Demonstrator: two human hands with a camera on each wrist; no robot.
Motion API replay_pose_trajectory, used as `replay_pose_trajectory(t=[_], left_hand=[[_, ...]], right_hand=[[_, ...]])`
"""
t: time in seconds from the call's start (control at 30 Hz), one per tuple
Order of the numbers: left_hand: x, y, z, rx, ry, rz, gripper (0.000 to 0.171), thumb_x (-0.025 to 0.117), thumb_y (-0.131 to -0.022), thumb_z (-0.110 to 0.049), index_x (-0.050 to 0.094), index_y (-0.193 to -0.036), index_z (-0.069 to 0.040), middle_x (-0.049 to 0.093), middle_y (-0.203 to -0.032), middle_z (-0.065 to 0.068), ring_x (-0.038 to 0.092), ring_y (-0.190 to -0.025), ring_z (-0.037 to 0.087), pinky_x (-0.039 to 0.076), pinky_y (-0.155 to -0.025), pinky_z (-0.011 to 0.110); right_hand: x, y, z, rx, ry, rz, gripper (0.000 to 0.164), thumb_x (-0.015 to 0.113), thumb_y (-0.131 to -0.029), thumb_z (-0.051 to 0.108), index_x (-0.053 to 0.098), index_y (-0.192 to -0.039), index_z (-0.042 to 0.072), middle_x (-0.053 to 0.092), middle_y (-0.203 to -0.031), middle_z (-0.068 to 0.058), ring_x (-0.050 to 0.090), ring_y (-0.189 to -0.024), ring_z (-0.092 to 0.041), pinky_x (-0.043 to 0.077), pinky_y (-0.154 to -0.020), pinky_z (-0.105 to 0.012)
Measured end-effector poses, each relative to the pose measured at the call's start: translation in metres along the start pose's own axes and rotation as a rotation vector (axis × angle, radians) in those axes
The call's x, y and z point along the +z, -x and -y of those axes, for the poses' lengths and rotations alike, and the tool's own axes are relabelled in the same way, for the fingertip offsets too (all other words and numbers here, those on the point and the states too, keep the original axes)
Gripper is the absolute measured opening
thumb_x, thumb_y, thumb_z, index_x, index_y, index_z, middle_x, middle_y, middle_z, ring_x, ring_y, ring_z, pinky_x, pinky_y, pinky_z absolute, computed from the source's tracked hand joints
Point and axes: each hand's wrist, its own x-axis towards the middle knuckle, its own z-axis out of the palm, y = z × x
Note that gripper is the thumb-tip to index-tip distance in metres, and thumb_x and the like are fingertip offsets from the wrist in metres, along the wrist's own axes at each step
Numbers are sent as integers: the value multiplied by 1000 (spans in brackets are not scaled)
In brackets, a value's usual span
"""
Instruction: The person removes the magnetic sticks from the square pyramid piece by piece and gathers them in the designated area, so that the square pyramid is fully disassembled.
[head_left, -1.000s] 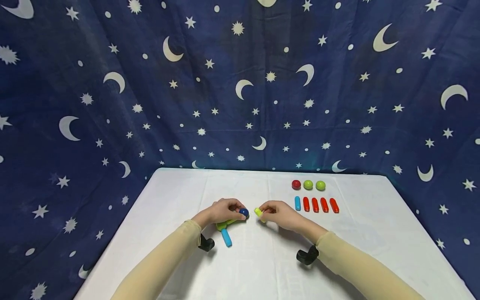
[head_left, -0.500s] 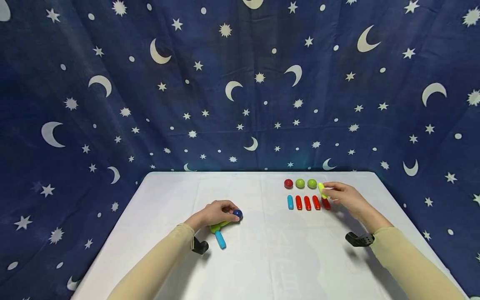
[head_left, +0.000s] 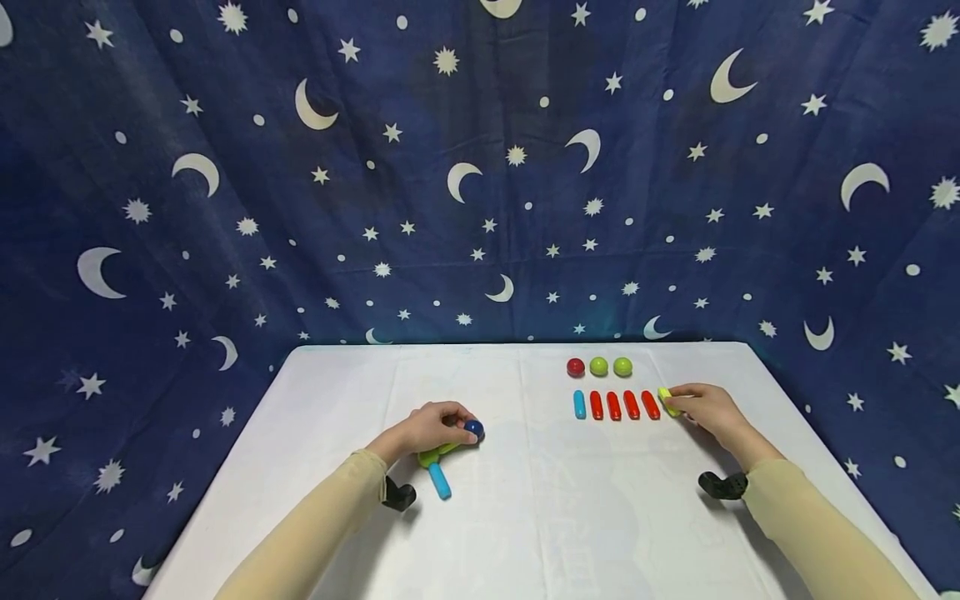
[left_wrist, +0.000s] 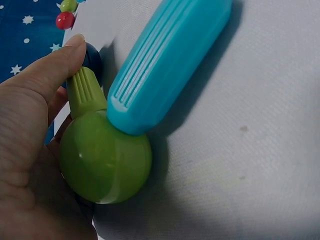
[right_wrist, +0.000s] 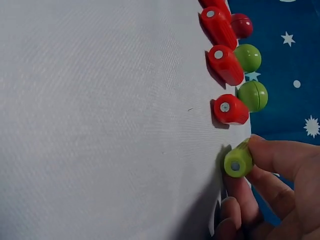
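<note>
With thumb and fingers my left hand (head_left: 438, 423) grips a dark blue ball (head_left: 474, 428) at the end of a short green rod (left_wrist: 86, 92). That rod meets a green ball (left_wrist: 105, 157) under the palm, and a light blue rod (left_wrist: 167, 65) runs from the same ball towards me. At the table's right, my right hand (head_left: 708, 408) pinches a yellow-green rod (right_wrist: 238, 161) with a metal disc in its end. The rod is beside the last of several red rods (head_left: 650, 405), low over the white cloth.
Left of the red rods lies another light blue rod (head_left: 580, 404). Behind the row sit a red ball (head_left: 575, 367) and two green balls (head_left: 622, 367). A starry dark blue curtain (head_left: 480, 208) hangs behind the white table (head_left: 555, 517).
My right hand has carried the yellow-green rod from near the blue ball to the right end of the red row, then lowered it. My left hand keeps its grip, and the view has shifted slightly.
</note>
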Motion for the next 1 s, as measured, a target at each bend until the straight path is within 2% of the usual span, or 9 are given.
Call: replay_pose_trajectory(t=[0.1,0.37,0.53,0.7,0.87,1.0], left_hand=[[0,0,0,-1,1,1,29,80,-89,-41,73,-112,-26,61,-95,-5,52,-90,17,38,-77,35],[0,0,-2,-7,-3,0,28,80,-89,-42,72,-112,-26,62,-95,-5,52,-91,17,38,-76,35],[0,-1,-1,-3,3,-1,28,80,-89,-41,72,-111,-26,62,-94,-5,52,-90,17,38,-76,35],[0,0,-1,-5,2,-10,29,81,-88,-41,73,-111,-25,63,-94,-6,53,-90,16,38,-77,35],[0,1,0,-4,-1,-17,29,81,-88,-40,73,-112,-25,63,-93,-7,52,-88,16,37,-77,35],[1,1,1,-1,-4,-18,29,81,-89,-40,73,-112,-25,63,-92,-7,52,-88,16,36,-77,35]], right_hand=[[1,0,-1,23,4,-14,57,64,-100,31,52,-139,-9,41,-146,-35,50,-121,-47,47,-97,-54],[1,2,-2,19,43,-57,55,65,-100,32,56,-134,-10,44,-142,-36,46,-121,-47,45,-97,-56],[0,2,-3,8,49,-59,57,66,-99,35,56,-132,-11,50,-135,-33,50,-111,-42,49,-86,-48],[0,3,-3,8,51,-61,58,68,-98,36,58,-131,-10,54,-131,-31,53,-105,-37,47,-76,-36],[2,2,-3,36,47,-60,58,68,-97,37,58,-131,-9,53,-133,-31,52,-107,-38,46,-75,-33],[2,2,-3,26,41,-69,60,66,-99,39,57,-132,-10,54,-129,-30,53,-105,-37,46,-73,-32]])
